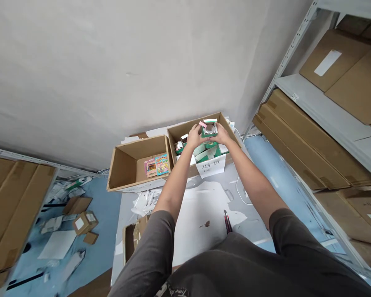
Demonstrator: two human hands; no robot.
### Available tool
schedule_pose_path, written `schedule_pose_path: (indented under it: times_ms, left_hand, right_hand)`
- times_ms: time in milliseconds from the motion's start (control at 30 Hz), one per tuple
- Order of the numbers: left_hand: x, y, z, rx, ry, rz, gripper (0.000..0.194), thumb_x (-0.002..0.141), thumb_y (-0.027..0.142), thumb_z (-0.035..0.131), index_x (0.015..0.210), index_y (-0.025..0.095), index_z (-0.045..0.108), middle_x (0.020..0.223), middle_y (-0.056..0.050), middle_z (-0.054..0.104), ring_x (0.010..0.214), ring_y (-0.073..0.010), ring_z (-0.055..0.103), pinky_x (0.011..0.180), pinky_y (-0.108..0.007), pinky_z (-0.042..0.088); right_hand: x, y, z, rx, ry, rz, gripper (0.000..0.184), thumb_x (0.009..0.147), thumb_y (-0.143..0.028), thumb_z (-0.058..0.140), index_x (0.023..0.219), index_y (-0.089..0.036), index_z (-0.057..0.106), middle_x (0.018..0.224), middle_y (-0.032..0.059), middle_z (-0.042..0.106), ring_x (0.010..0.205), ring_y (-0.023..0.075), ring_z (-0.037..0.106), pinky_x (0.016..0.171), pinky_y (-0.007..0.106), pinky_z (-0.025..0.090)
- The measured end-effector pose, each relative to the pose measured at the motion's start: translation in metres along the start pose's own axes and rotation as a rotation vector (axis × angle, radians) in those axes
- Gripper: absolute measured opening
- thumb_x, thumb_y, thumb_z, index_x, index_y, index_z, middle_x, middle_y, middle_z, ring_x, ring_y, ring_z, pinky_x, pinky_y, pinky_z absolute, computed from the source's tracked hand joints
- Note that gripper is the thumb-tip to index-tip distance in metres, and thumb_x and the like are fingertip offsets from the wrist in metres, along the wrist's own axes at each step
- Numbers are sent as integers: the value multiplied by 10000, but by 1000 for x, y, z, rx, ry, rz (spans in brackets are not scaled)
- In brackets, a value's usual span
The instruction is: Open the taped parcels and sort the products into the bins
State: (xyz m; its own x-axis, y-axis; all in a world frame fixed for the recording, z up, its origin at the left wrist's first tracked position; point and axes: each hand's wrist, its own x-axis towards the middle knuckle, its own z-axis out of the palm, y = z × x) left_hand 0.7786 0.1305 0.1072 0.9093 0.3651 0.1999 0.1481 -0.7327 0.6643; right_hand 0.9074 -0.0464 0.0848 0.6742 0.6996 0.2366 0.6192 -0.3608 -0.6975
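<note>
Green box (pixel 208 135) is held up between the two hands, over the right-hand carton (pixel 181 129). Its open end faces up toward the head camera, with a pale flap raised on the far side and a round silver item (pixel 209 129) showing inside. The long axis seems to run upright, though foreshortening makes that hard to judge. The left hand (pixel 194 136) is closed on the box's left side, the right hand (pixel 222 135) on its right.

Below them, the right-hand carton holds a jumble of small green-and-white boxes (pixel 206 153), lying at various angles; a handwritten white sheet (pixel 212 167) hangs on its near side. Just beside it, the left-hand carton (pixel 123 160) contains a pink booklet (pixel 150 167) and a colourful booklet (pixel 162 164), both toward its right end.
</note>
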Motion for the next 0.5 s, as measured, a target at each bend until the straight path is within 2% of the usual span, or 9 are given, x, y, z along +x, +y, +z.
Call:
schedule_pose_path:
  times_ms: [67, 133, 200, 267, 367, 500]
  left_hand:
    - [15, -13, 8, 10, -23, -75, 1141, 653, 306, 1001, 1644, 211, 442, 1720, -191, 410, 1598, -400, 380, 1290, -497, 352]
    - [18, -27, 13, 10, -27, -133, 1260, 648, 270, 999, 1710, 203, 324, 1757, -209, 341, 1634, -395, 321, 1307, -511, 325]
    - [11, -37, 17, 3, -17, -160, 1264, 672, 256, 982, 1726, 195, 286, 1766, -214, 320, 1642, -385, 307, 1316, -513, 314]
    - [-5, -42, 19, -11, -2, -161, 1196, 708, 266, 960, 1716, 205, 319, 1758, -200, 341, 1634, -381, 326, 1319, -517, 316]
    - [-40, -41, 9, -26, 15, -137, 1061, 754, 271, 919, 1680, 231, 403, 1732, -176, 392, 1615, -387, 359, 1314, -528, 335]
    - [-99, -35, -29, 14, 48, -104, 975, 776, 254, 891, 1651, 244, 460, 1732, -164, 393, 1608, -406, 365, 1312, -534, 335]
  right_hand:
    - [17, 19, 3, 22, -12, 13, 1304, 642, -528, 979, 1703, -192, 300, 1569, 214, 531, 1494, 471, 475, 1208, 602, 436]
    - [24, 34, 5, 35, -22, -3, 1427, 648, -551, 977, 1758, -198, 153, 1628, 224, 477, 1535, 472, 436, 1243, 613, 398]
    - [21, 41, 4, 35, -29, -32, 1447, 681, -571, 960, 1773, -224, 76, 1673, 208, 438, 1555, 457, 421, 1259, 622, 382]
    - [9, 41, 2, 20, -32, -47, 1412, 722, -583, 933, 1777, -246, 57, 1708, 187, 403, 1574, 447, 399, 1270, 639, 370]
    - [-15, 24, -1, -17, -29, -68, 1305, 786, -592, 874, 1778, -258, 94, 1738, 164, 370, 1598, 434, 357, 1294, 657, 332]
    - [-50, -22, 3, -61, -21, -137, 1146, 839, -561, 813, 1762, -248, 210, 1716, 161, 405, 1595, 425, 352, 1306, 662, 315]
